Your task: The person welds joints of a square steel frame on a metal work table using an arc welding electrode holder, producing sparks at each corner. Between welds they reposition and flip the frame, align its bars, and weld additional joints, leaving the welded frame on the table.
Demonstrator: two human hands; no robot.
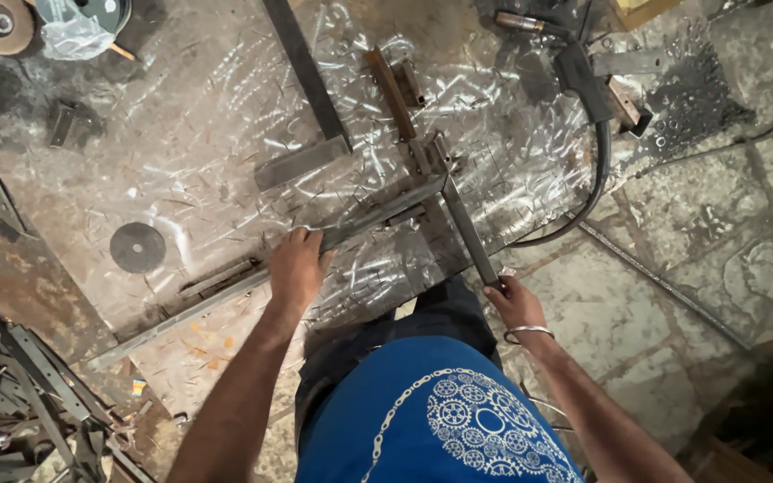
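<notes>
left hand (pixel 295 266) on long bar (pixel 225 293), right hand (pixel 513 302) gripping short bar (pixel 467 228)

Two hands (pixel 295 268), two held bars (pixel 378 217)

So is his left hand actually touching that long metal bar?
Touching. The head view shows the left hand pressed flat on the long metal bar, fingers over its top edge.

Single head-worn view, looking almost straight down from above the person's blue shirt (pixel 440 420) at close range. Both forearms enter from the lower edge; a scratched steel plate (pixel 225 116) fills the upper left, stone floor (pixel 717 233) the right. The dim lower-left corner probably holds scrap metal.
</notes>
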